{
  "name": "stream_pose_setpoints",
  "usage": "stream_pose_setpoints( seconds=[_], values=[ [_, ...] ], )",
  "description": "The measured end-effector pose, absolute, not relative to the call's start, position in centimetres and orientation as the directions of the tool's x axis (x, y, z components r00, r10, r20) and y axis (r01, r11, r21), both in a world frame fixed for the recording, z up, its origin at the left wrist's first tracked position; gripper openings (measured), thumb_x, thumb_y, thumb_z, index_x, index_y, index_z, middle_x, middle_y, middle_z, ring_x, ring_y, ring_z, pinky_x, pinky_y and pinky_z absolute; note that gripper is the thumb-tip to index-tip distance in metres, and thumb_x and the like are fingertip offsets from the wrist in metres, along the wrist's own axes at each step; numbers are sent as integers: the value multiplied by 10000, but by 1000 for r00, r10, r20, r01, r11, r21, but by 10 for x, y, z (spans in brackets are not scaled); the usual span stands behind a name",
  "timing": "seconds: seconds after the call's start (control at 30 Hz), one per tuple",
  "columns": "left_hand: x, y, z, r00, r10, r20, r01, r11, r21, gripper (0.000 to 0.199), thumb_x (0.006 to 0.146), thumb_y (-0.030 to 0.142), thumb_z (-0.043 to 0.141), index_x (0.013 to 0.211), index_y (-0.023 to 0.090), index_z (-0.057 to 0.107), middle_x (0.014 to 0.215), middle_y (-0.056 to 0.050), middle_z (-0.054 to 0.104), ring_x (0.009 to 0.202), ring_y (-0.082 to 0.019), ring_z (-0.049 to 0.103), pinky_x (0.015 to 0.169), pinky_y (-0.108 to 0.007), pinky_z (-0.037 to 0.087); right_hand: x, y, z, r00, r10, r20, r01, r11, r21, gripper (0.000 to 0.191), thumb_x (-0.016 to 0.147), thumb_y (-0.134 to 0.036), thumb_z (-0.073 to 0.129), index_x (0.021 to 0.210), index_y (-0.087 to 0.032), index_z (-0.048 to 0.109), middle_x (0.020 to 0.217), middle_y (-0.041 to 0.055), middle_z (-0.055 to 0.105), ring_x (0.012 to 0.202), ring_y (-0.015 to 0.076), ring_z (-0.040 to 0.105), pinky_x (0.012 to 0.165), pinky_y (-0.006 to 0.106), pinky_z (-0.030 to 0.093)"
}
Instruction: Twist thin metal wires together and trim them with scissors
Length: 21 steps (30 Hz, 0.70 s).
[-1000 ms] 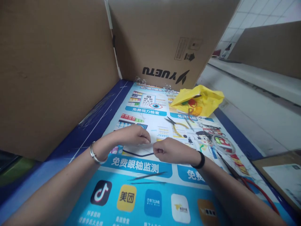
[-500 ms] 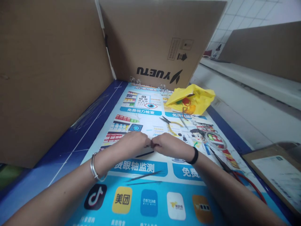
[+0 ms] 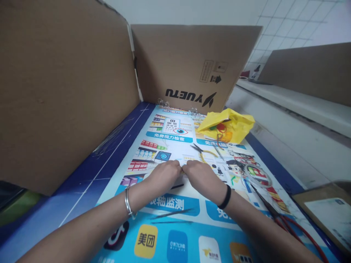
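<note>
My left hand (image 3: 168, 174) and my right hand (image 3: 201, 176) meet knuckle to knuckle over the printed mat (image 3: 164, 144). Both are closed, fingers curled inward and pinched together. Whatever they hold between them is hidden or too thin to make out. Just beyond the hands lie pliers (image 3: 203, 151) with yellow handles, their jaws pointing away to the left, and tweezers (image 3: 218, 151) beside them. Closer to me, thin dark strips (image 3: 172, 215) rest on the mat below my wrists.
A yellow bag (image 3: 233, 126) with coloured thread stands at the back right. Red-handled scissors (image 3: 270, 208) and a clear round coil (image 3: 257, 174) lie on the right. Cardboard panels (image 3: 192, 54) wall the back and left. Thin wires (image 3: 113, 135) lie along the left panel.
The camera view has shifted, so the scene sits lower and slightly to the right. My hands stay together, both still closed.
</note>
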<state>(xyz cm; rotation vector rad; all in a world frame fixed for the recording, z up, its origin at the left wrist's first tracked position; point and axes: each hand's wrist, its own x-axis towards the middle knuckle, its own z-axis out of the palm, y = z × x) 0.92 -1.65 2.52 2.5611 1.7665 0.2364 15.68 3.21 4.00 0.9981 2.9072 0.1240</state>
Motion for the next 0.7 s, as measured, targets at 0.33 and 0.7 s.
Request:
stream_pose_setpoints(
  seconds=[0.33,0.7],
  values=[
    [0,-12,18,242,950,199,951,-273,147,219,788,117,407,834,177,613,782,-54,581,705,-180,562,617,-280,427,152,40,29,-733,671,113,662,742,-106,181,823,-107,435,794,-164,605,814,62,597,795,168,547,689,256,383],
    [-9,3,16,-75,984,160,609,-82,789,123,678,149,511,714,189,622,648,13,622,618,-130,555,594,-236,411,147,53,6,-475,879,-24,227,96,-969,135,683,-277,606,748,-158,596,681,-4,570,559,114,526,546,266,465]
  ],
)
